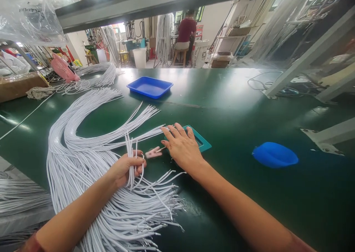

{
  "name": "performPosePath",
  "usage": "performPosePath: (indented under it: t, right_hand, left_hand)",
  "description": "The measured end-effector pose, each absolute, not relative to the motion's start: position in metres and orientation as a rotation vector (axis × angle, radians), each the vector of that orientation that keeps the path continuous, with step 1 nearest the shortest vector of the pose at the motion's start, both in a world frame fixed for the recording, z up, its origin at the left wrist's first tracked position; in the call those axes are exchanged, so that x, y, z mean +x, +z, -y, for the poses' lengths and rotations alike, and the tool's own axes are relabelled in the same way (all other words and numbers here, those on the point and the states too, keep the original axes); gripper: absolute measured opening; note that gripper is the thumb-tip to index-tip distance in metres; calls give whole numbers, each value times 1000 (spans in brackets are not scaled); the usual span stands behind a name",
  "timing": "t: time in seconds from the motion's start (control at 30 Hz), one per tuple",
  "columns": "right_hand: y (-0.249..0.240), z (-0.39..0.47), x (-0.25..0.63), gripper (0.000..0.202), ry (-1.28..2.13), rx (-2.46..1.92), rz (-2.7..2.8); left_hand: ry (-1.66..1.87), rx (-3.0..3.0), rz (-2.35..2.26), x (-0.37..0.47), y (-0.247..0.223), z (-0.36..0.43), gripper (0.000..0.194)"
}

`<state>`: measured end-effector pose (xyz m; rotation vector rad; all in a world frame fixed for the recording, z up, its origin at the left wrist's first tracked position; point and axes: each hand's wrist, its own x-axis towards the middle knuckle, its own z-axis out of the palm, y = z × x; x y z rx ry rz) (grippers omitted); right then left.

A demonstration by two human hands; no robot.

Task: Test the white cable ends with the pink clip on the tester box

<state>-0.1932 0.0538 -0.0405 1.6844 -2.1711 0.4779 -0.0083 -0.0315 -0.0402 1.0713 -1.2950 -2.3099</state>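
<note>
My left hand (134, 167) is closed around a few white wires, their ends pointing up above the fingers. A large bundle of white wires (74, 159) curves across the table under my left forearm, with its cut ends fanned out at the lower middle. My right hand (181, 145) lies palm down with fingers spread, over the tips of some wires and part of a teal frame-like piece (205, 146). Between my hands is a pale pink clip (153, 153), close to my left fingertips. What lies beneath my right palm is hidden.
On the green table (233, 115) stand a blue tray (149, 87) at the back and a blue bowl (274, 155) at the right. Metal supports (299, 56) rise at the right. A pink object (63, 68) and more wires are at the back left. A person (186, 32) sits beyond.
</note>
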Motion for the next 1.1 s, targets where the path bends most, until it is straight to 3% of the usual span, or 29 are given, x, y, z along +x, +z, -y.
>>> performPosePath:
  t: [0.2,0.37,0.53,0.63,0.73,0.87,0.97,1.1]
  right_hand:
    - [-22,-56,-192,26,870,1766,2114]
    - [-2,-65,-178,14,1638,1906,2155]
    - [-2,-67,-167,19,2430,1948,2300]
    - [-2,-67,-165,16,2481,1976,2225]
    - [1,-70,-161,12,2240,2008,2176]
    - [0,-72,-156,8,2122,1939,2129]
    - [-5,-69,-152,8,2426,1938,2157]
    - [-13,-65,-149,16,3183,1866,2089]
  left_hand:
    - [-2222,825,1491,-1,-25,26,29]
    - [-2243,653,1675,-3,-22,19,23]
    - [-2255,608,1854,-5,-19,13,26]
    - [-2078,631,1849,-8,-16,10,26]
    - [-1888,702,1718,-10,-17,10,24]
    - [-1980,778,1626,-10,-25,11,22]
    - [-2032,838,1506,-10,-28,13,17]
    - [-2106,822,1467,-10,-25,13,16]
